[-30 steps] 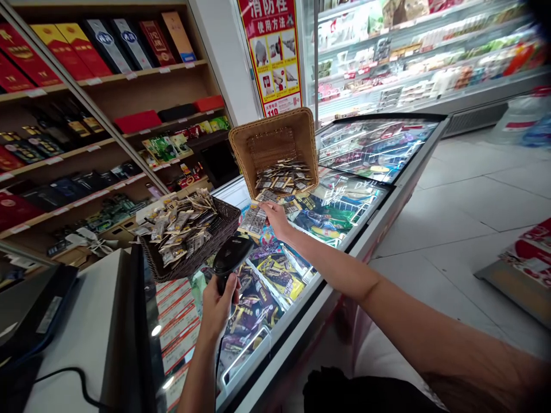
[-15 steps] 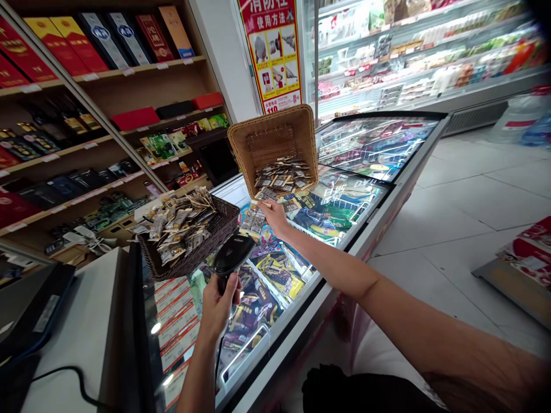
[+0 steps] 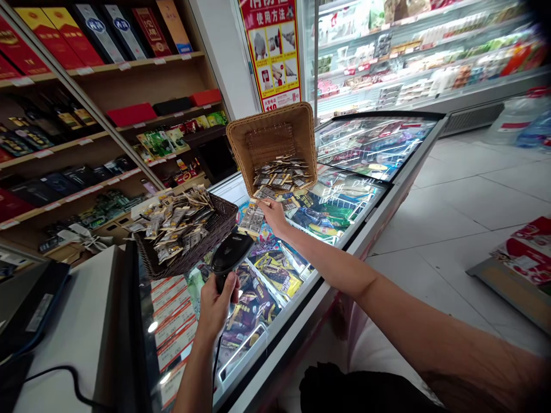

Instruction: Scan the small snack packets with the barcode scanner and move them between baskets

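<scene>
My left hand (image 3: 215, 307) is wrapped round the handle of a black barcode scanner (image 3: 232, 251), its head pointing toward the small packets. With fingertips pinched, my right hand (image 3: 274, 217) holds a small snack packet (image 3: 251, 219) at the front edge of the tan wicker basket (image 3: 239, 140). That basket is tipped toward me, with many similar packets (image 3: 284, 174) in its lower part and some spilling out in front. To the left, a dark brown wicker basket (image 3: 224, 217) is heaped with the same kind of packets (image 3: 178, 221).
Both baskets rest on a glass-topped chest freezer (image 3: 365, 198) full of wrapped goods. Price labels (image 3: 174, 321) lie at its near left end. A counter (image 3: 80, 332) with a black device (image 3: 37, 312) stands left. Shelves (image 3: 107, 135) rise behind; red boxes (image 3: 527, 249) sit right.
The whole view has shifted slightly. Both hands keep nearly the same position and grip, and the baskets stay in place.
</scene>
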Tool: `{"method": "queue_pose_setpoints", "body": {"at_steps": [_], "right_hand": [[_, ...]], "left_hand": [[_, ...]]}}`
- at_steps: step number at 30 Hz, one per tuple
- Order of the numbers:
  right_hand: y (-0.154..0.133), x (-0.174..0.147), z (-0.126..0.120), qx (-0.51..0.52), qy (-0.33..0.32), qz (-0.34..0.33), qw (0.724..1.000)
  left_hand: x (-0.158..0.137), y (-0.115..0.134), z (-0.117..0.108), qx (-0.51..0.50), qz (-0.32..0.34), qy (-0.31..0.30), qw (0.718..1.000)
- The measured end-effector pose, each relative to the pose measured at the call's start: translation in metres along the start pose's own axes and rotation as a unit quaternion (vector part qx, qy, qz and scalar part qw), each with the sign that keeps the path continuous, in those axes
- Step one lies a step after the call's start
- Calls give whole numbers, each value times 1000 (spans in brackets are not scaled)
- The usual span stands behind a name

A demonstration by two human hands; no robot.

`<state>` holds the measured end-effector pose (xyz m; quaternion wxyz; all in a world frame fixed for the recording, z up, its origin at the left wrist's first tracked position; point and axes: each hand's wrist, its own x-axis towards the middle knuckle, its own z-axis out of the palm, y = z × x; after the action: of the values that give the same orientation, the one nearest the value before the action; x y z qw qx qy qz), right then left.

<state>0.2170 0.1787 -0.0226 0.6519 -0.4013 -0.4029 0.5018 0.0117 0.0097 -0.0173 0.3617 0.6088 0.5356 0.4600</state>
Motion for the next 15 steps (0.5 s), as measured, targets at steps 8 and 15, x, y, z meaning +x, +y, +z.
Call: {"method": "queue_pose_setpoints", "body": {"at_steps": [8,15], "right_hand": [[2,3,0,6,5,9,1000],[6,11,6,13,26,11,1000]], "left_hand": [[1,3,0,9,-16,7,1000],[-4,12,7,-13,-18,61,998]]}}
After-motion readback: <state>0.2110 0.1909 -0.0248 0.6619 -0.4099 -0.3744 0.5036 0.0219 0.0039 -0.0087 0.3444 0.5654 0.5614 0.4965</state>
